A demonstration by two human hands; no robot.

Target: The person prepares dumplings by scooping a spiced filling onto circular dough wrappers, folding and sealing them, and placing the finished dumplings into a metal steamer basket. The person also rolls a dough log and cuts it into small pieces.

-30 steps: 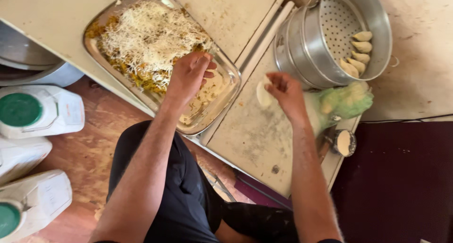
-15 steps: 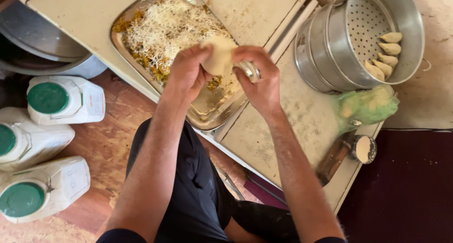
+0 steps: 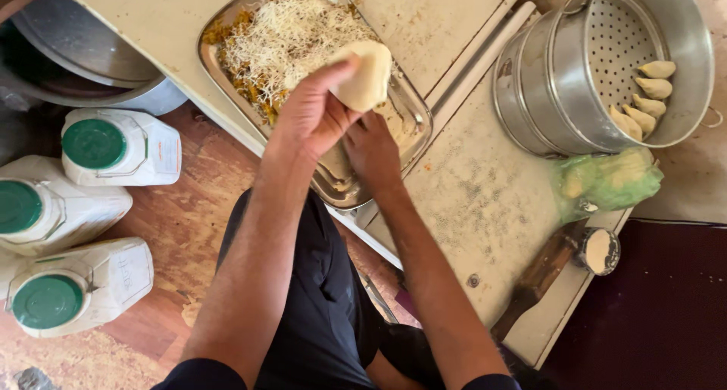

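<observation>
Beside three green-capped white jugs (image 3: pixel 83 208), left hand (image 3: pixel 314 113) fingers clamp dough (image 3: pixel 365 76); right hand's (image 3: pixel 371 151) unclear.

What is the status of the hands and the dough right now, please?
Left hand holds dough wrapper. Right hand over filling tray. Nothing obstructing.

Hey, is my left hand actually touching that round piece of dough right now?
Touching. The head view shows the left hand with its fingertips pinching the edge of the pale dough round, held above the metal tray.

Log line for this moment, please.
left hand: holds dough round | right hand: over filling tray | steamer: folded dumplings
</observation>
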